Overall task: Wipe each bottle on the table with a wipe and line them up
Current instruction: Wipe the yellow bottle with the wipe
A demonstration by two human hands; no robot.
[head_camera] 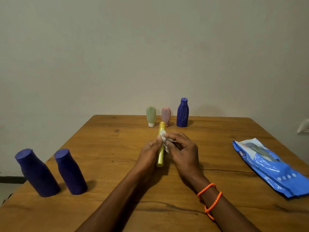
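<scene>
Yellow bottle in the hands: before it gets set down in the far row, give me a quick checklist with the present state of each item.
1. Left hand grips the yellow bottle: ok.
2. Right hand pinches the wipe against the bottle: ok.
3. Whole bottle wiped: cannot tell.
4. Far row of green bottle, pink bottle and blue bottle standing upright: ok.
5. Bare table left of the green bottle for placing: ok.
6. Two dark blue bottles at near left lined up with the row: not ok.
</scene>
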